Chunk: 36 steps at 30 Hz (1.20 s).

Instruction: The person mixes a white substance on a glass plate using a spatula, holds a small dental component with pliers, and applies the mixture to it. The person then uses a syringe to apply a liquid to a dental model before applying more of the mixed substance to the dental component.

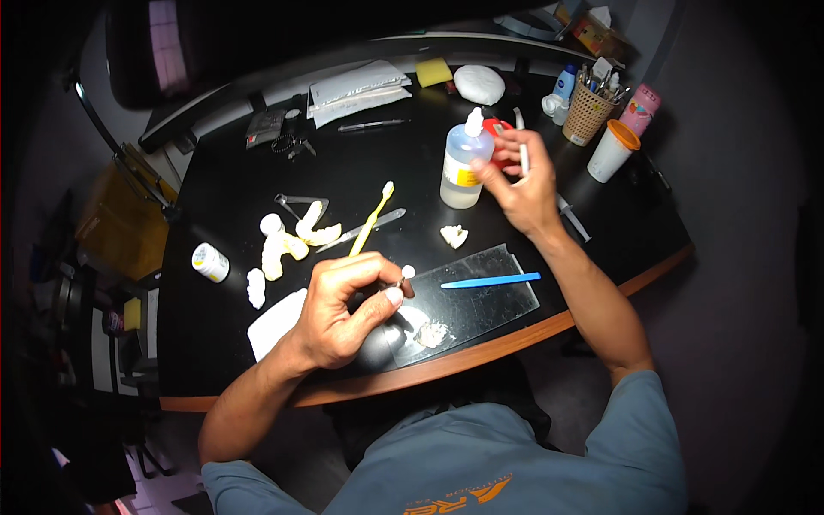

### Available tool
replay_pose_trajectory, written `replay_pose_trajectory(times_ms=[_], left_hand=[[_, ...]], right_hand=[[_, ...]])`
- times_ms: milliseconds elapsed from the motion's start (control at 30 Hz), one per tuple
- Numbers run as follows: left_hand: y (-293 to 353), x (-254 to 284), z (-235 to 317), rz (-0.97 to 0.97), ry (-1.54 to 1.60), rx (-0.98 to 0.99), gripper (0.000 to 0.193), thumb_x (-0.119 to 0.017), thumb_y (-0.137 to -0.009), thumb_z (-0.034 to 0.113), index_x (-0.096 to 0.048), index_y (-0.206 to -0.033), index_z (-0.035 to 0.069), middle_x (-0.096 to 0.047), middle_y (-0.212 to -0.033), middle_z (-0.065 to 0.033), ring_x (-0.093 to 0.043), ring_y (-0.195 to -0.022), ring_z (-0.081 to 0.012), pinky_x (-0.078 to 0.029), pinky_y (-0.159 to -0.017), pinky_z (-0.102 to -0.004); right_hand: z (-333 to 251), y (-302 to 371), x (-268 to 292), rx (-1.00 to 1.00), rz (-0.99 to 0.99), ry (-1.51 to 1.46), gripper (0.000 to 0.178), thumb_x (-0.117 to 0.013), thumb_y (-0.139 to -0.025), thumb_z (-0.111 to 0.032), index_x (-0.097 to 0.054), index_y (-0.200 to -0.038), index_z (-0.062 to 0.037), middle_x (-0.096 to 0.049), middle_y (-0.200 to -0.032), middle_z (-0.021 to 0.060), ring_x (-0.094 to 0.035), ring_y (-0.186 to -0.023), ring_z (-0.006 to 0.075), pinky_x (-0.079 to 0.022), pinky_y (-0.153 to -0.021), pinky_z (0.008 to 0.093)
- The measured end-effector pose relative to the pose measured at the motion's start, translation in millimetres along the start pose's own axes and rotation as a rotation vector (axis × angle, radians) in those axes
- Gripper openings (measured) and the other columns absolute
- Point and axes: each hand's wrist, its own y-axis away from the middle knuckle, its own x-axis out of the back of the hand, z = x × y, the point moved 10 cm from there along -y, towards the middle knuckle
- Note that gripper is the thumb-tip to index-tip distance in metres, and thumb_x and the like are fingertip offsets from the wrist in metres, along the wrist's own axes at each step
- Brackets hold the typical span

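My left hand is closed above the front of the table, thumb and index finger pinching a small tool with a round white tip. My right hand is raised beside a clear squeeze bottle with a white nozzle; its thumb overlaps the bottle's label, and I cannot tell whether they touch. Between its curled fingers shows a slim white stick. Below the hands lies a glass plate, bearing a blue plastic stick and a pale smear. A small cream-coloured tooth model lies beyond the plate.
Left of centre are yellowish dental arch models, a yellow toothbrush, a metal knife and a white jar. A syringe lies right. Behind stand a woven tool holder and an orange-lidded cup.
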Motion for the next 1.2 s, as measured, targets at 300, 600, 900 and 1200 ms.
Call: replay_pose_trajectory(times_ms=[300, 600, 900, 1200], left_hand=[[1.3, 16.8, -14.4, 0.207, 0.034, 0.090, 0.011, -0.063, -0.098, 0.005, -0.069, -0.093, -0.002, -0.064, -0.077, -0.0019, -0.054, -0.068, -0.0062, -0.043, -0.062, -0.0260], [1.9, 23.4, -12.6, 0.194, -0.215, 0.195, 0.025, -0.057, -0.100, 0.019, -0.068, -0.092, -0.002, -0.060, -0.076, -0.0049, -0.054, -0.073, -0.0113, -0.042, -0.067, -0.0303], [3.0, 31.5, -8.8, 0.289, -0.318, 0.141, 0.003, -0.075, -0.091, 0.000, -0.072, -0.091, -0.001, -0.064, -0.072, 0.0020, -0.050, -0.065, -0.0037, -0.039, -0.060, -0.0216], [-0.3, 41.1, 0.9, 0.408, -0.127, 0.016, 0.031, -0.080, -0.093, 0.003, -0.074, -0.123, 0.001, -0.060, -0.081, 0.0049, -0.040, -0.070, -0.0024, -0.036, -0.067, -0.0189]], right_hand=[[22.1, 5.0, 3.8, -0.141, -0.040, -0.053, 0.068, -0.089, -0.087, -0.036, -0.057, -0.131, 0.0056, -0.069, -0.119, 0.0173, -0.067, -0.104, 0.0181, -0.057, -0.086, 0.0329], [21.5, -2.5, -39.5, -0.018, -0.150, -0.017, 0.064, -0.095, -0.080, -0.037, -0.061, -0.119, 0.0001, -0.075, -0.109, 0.0168, -0.075, -0.098, 0.0241, -0.060, -0.088, 0.0383], [-47.2, -0.5, -14.4, 0.285, -0.054, 0.095, 0.055, -0.094, -0.070, -0.019, -0.064, -0.113, -0.0026, -0.075, -0.100, 0.0125, -0.076, -0.089, 0.0241, -0.061, -0.080, 0.0376], [-109.3, 40.8, -42.8, 0.472, -0.281, 0.141, 0.057, -0.085, -0.056, -0.016, -0.070, -0.109, -0.0033, -0.071, -0.094, 0.0108, -0.068, -0.083, 0.0300, -0.050, -0.076, 0.0393]])
